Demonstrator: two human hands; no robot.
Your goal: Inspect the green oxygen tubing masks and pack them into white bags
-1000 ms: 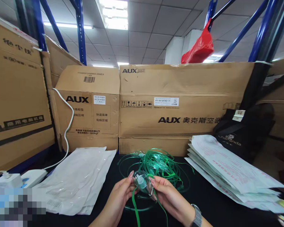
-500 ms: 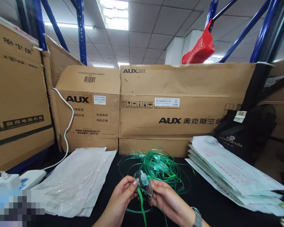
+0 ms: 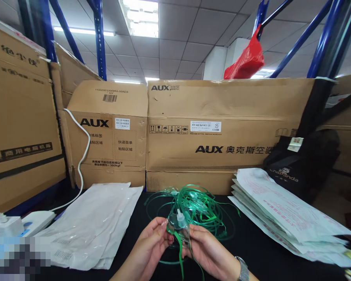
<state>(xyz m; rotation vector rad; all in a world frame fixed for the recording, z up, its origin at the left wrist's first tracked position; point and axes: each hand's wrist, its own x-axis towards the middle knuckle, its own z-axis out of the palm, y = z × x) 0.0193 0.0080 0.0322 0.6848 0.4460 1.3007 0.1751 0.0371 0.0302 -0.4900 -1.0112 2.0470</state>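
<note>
Between my hands is a clear oxygen mask (image 3: 178, 231) with a pale nozzle pointing up and away from me. My left hand (image 3: 155, 238) is closed on the mask's left edge, thumb against the fingertips. On the right edge my right hand (image 3: 206, 246) pinches the mask; a metal-banded watch (image 3: 243, 268) circles that wrist. A green strap (image 3: 180, 249) hangs from the mask down toward me. Just behind lies a heap of coiled green tubing (image 3: 199, 208) with clear pieces in it, on the black table surface.
White plastic packets (image 3: 96, 218) lie at the left, beside a white power strip (image 3: 38, 222). A stack of printed white pouches (image 3: 280, 210) sits at the right, in front of a black bag (image 3: 304, 168). Large cardboard boxes (image 3: 228, 128) wall off the back.
Both hands have turned the mask slightly, and its nozzle has shifted a little to the right. The green strap now crosses its front farther right.
</note>
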